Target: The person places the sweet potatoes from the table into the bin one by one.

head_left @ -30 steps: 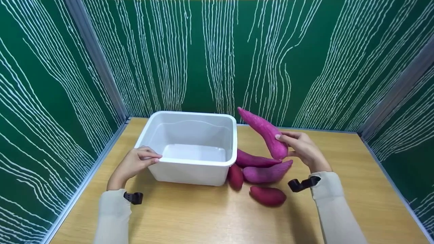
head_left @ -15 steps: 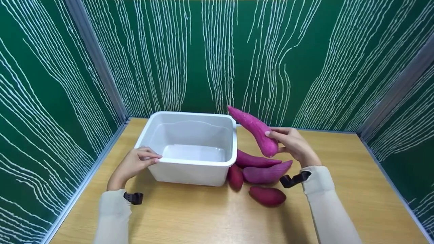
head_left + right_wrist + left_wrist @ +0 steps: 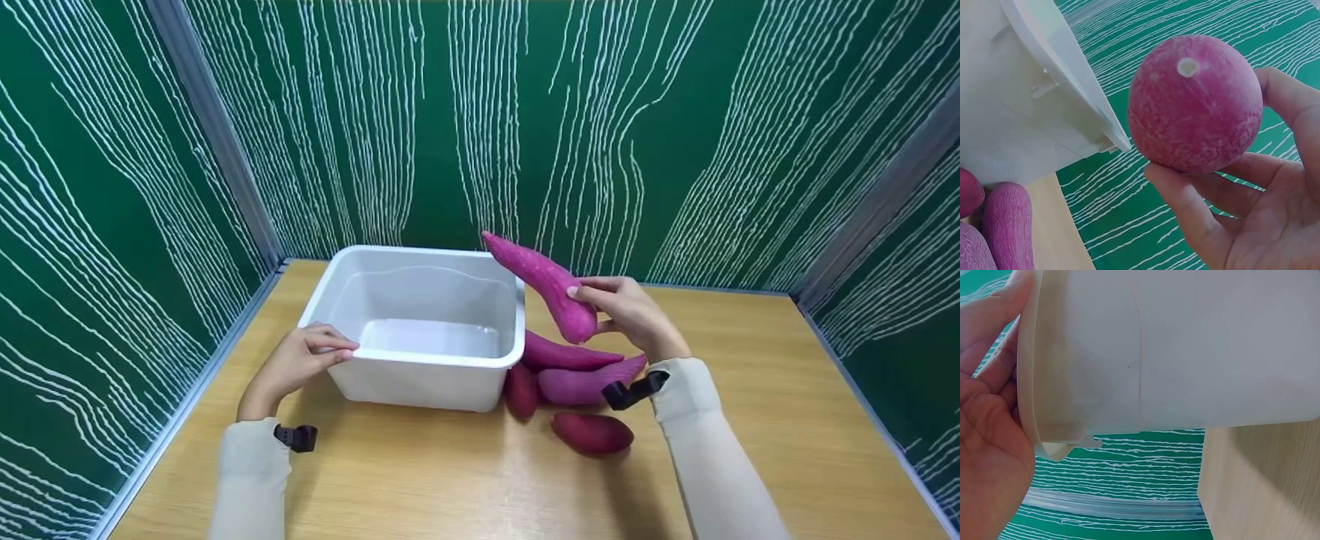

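Note:
My right hand (image 3: 626, 311) holds a long purple sweet potato (image 3: 544, 281) by its thick lower end, thumb on one side and fingers on the other. Its thin tip points up and left, overlapping the right rim of the white plastic bin (image 3: 420, 382). In the right wrist view the blunt end of this sweet potato (image 3: 1196, 107) faces the camera, with a pale round spot. My left hand (image 3: 300, 364) pinches the bin's rim at the front left corner. The left wrist view shows the hand (image 3: 994, 433) against the rim and the bin's side wall (image 3: 1196, 349).
Right of the bin, two purple sweet potatoes (image 3: 577, 386) lie close together, one partly behind the bin. A small red one (image 3: 522, 394) lies beside the bin's wall, and another red one (image 3: 594, 435) lies nearer me. Green panels (image 3: 480, 112) with white lines enclose the wooden table (image 3: 420, 480).
My right hand has moved left with the sweet potato, bringing its tip from right of the bin to over the bin's right rim. The left hand and the bin have stayed put.

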`<state>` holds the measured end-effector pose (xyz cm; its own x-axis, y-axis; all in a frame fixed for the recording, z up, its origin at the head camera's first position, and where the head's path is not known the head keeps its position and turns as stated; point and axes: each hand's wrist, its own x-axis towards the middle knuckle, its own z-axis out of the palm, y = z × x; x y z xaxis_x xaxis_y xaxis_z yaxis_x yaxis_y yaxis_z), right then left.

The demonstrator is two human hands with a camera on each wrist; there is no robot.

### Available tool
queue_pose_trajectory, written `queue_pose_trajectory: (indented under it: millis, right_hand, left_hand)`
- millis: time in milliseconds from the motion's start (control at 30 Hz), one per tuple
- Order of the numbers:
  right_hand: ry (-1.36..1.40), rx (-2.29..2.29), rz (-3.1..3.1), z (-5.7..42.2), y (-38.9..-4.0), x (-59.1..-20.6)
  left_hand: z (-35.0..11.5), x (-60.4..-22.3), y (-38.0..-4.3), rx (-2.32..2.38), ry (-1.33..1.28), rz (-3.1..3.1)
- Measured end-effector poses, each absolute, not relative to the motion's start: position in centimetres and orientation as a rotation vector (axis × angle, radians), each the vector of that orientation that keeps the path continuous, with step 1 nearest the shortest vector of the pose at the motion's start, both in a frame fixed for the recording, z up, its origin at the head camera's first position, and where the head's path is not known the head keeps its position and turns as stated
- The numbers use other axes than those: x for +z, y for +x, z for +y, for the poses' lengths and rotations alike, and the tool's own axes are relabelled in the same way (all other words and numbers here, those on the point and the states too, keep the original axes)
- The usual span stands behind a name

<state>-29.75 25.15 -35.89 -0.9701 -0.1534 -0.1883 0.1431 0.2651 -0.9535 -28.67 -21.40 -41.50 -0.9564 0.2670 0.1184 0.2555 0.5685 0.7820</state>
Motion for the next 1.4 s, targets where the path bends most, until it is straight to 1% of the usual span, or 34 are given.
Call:
queue_pose_trajectory:
  millis: [633,867,1400]
  right_hand:
    - [-0.049,-1.817,2.236,21.4,-30.5,-36.0]
    - [-0.051,-1.825,2.234,20.0,-30.6,-36.2]
    - [-0.040,-1.826,2.226,18.9,-31.0,-36.1]
  left_hand:
    - [-21.5,-41.6,-28.9,1.383,0.444,2.755]
    - [-21.4,-41.7,-28.9,1.407,0.482,2.736]
    - [-21.5,-41.7,-28.9,1.416,0.464,2.729]
